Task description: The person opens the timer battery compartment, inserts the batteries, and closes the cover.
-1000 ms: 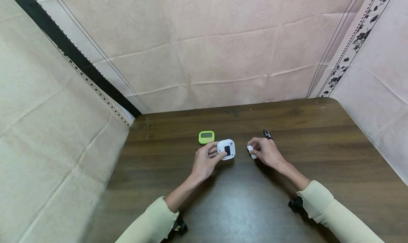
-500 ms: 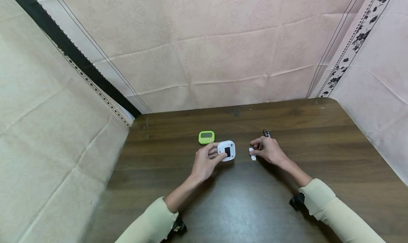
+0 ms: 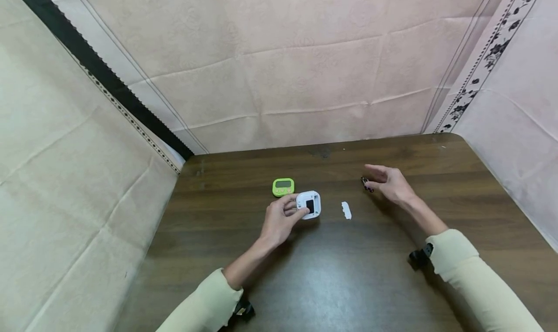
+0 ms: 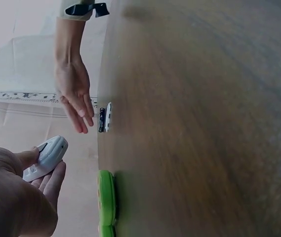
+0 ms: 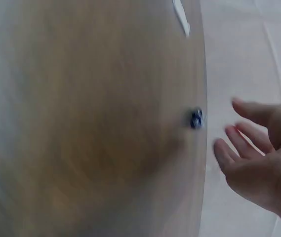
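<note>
My left hand (image 3: 279, 221) grips a white digital timer (image 3: 312, 200) by its edge, thumb on a dark patch on the face turned up, which has an uncovered slot along one side. In the left wrist view the white timer (image 4: 51, 154) is raised off the table. My right hand (image 3: 395, 187) hovers with spread fingers beside a pair of small dark batteries (image 3: 364, 181), holding nothing. The right wrist view has the batteries (image 5: 196, 118) just off the fingertips. Between both hands lies a narrow white battery cover (image 3: 346, 210) with a notched edge.
A lime-green timer (image 3: 283, 187) with a grey screen lies just beyond my left fingers. The brown wooden table (image 3: 314, 274) has its far edge against a pale cloth backdrop (image 3: 305, 80), with more cloth on both sides.
My right hand has let go of the white battery cover, leaving it on the table, and moved up and right to the batteries. The left hand stays nearly still with the white timer.
</note>
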Demonstrator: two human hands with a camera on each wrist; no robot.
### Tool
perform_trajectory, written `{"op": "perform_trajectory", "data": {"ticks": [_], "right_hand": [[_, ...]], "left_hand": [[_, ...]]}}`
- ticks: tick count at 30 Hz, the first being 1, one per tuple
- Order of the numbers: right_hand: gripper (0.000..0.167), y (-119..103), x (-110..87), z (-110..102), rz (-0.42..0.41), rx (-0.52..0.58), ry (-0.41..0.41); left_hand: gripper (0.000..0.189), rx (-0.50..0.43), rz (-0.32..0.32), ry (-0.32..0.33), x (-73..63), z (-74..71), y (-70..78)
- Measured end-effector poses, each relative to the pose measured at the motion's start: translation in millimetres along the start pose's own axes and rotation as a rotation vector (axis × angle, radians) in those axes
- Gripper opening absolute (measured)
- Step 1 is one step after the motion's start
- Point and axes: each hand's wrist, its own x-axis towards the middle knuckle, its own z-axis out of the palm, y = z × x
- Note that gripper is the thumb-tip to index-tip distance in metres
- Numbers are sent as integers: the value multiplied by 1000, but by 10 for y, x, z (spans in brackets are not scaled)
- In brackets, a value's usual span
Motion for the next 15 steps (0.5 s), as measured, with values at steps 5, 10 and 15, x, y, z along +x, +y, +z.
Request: {"op": "perform_trajectory", "data": {"ticks": [5,10,15], "right_hand": [[67,85,105,-173,25,-40,-217],[64,184,113,-192,-12,-119,-229],[55,237,98,-156,-107,-184,-181]], "left_hand": [[34,-2,1,-11,0,6,0],[34,-9,8,-17,6,20,-2],[35,-5,11,-18,12,29,-6]]}}
